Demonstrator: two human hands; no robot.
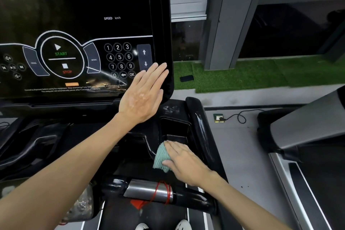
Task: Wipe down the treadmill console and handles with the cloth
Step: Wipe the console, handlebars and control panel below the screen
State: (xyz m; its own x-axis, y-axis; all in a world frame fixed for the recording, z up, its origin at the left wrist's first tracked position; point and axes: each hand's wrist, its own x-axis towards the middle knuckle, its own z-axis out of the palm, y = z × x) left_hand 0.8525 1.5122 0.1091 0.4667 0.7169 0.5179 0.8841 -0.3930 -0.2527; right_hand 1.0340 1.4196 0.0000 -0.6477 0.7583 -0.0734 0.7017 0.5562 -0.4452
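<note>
Console: glossy black panel, upright, screen dark; white keypad and START/STOP marks near its lower edge.
Cloth: pale green, knobbly, bunched; on the black tray below the console's lower right corner, under the right hand.
Front handle: black bar with a metal sleeve, red cord wound round it.
Side handle: curved, black, near the cloth's right.

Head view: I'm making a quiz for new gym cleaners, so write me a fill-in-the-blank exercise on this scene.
The right hand presses the ____ against the black tray. The left hand lies flat on the ____, beside the number keys. The cord round the metal handle sensor is ____.
Missing: cloth; console; red.
</note>
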